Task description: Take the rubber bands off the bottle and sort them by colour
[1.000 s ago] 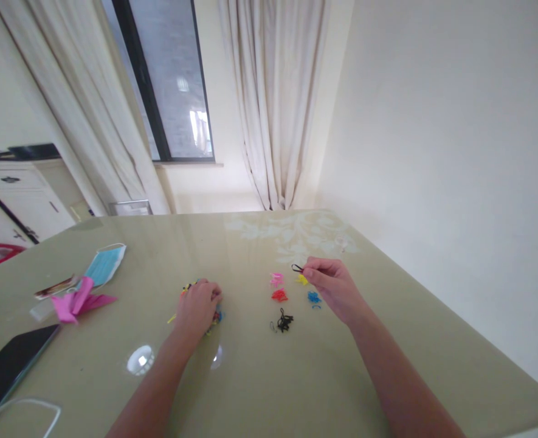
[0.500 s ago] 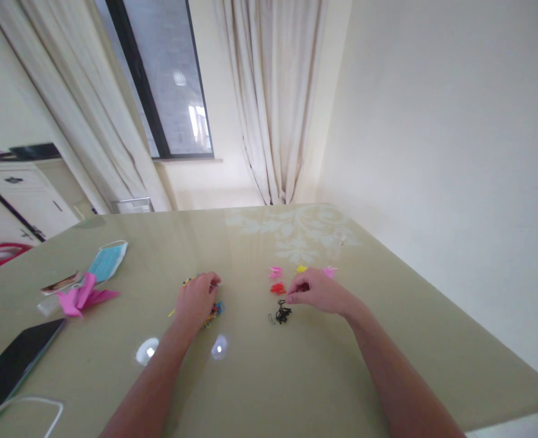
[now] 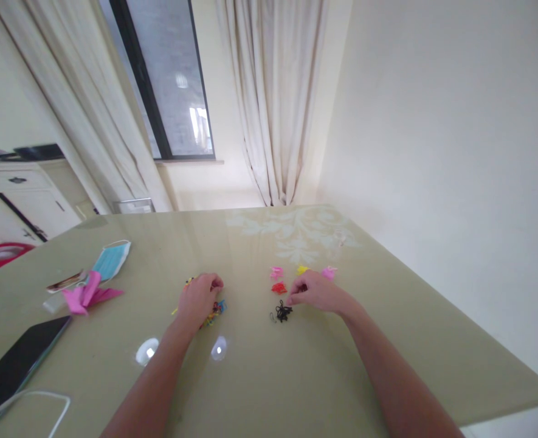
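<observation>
My left hand (image 3: pixel 200 298) bends over a loose pile of small mixed-colour rubber bands (image 3: pixel 214 311), covering much of it. Its thumb and fingertips are drawn together; what they grip, if anything, is too small to see. Pinched fingertips of my right hand (image 3: pixel 312 291) are just above and right of a heap of black rubber bands (image 3: pixel 283 311). Whether a band is between them cannot be made out. Behind the black heap lies a red heap (image 3: pixel 278 288), then a pink one (image 3: pixel 276 272). A yellow heap (image 3: pixel 302 269) and a lilac-pink heap (image 3: pixel 329 272) are partly hidden by my right hand.
On the left of the glossy table (image 3: pixel 250 377) lie a blue face mask (image 3: pixel 112 260), a bright pink folded piece (image 3: pixel 89 295) and a dark tablet-like device (image 3: pixel 22 359) with a white cable (image 3: pixel 45 394). A wall (image 3: pixel 455 152) runs along the right side.
The view has shifted slightly, so the things at left appear a little further right. The right fingertips have stayed beside the black heap, and the left hand remains over the mixed pile.
</observation>
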Tool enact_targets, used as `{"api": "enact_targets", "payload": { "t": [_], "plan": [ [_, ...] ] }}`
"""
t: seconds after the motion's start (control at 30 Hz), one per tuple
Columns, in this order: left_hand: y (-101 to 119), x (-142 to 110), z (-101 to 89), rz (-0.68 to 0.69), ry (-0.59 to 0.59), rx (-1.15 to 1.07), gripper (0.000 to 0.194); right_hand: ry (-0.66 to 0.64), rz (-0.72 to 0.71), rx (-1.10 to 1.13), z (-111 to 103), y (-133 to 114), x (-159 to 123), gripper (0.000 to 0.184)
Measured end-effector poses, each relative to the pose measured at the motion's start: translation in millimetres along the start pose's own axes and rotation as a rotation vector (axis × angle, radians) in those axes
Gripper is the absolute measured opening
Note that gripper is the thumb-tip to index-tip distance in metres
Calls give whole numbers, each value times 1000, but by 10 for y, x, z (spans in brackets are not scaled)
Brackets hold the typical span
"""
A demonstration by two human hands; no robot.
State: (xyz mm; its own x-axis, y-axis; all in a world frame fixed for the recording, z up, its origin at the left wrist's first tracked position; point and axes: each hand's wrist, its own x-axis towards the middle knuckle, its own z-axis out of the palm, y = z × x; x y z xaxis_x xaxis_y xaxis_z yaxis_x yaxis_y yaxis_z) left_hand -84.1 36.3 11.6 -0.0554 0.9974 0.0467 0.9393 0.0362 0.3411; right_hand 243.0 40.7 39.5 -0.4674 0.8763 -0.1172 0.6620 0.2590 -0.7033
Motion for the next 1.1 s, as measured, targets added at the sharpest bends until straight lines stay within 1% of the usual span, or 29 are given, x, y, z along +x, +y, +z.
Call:
{"api": "enact_targets", "payload": {
  "t": [0.13, 0.27, 0.37, 0.5, 0.63, 0.77, 0.87, 0.97, 1.1],
  "plan": [
    [5, -2, 3, 6, 1, -22, 16, 91, -12, 52, 20, -30, 14, 23],
    [-6, 16, 24, 40, 25, -37, 20, 184, -51, 45, 80, -28, 55, 25],
    [-4, 24, 35, 50, 17, -54, 20, 244, -69, 37, 108, -26, 79, 26],
    [27, 15, 28, 57, 25, -109, 18, 273, -94, 20, 132, -67, 93, 25],
    [81, -5, -9, 46, 90, -260, 18, 302, -122, 7, 178, -129, 101, 24],
    [127, -18, -44, 51, 118, -394, 19, 356, -157, 0, 236, -163, 113, 23],
    [129, -10, -39, 57, 144, -398, 21, 370, -179, -28, 256, -163, 117, 23],
    [105, 6, -11, 64, 132, -379, 25, 372, -184, -23, 256, -154, 115, 25],
    [74, 23, 20, 77, 134, -388, 25, 373, -192, -30, 267, -145, 118, 27]
  ]
}}
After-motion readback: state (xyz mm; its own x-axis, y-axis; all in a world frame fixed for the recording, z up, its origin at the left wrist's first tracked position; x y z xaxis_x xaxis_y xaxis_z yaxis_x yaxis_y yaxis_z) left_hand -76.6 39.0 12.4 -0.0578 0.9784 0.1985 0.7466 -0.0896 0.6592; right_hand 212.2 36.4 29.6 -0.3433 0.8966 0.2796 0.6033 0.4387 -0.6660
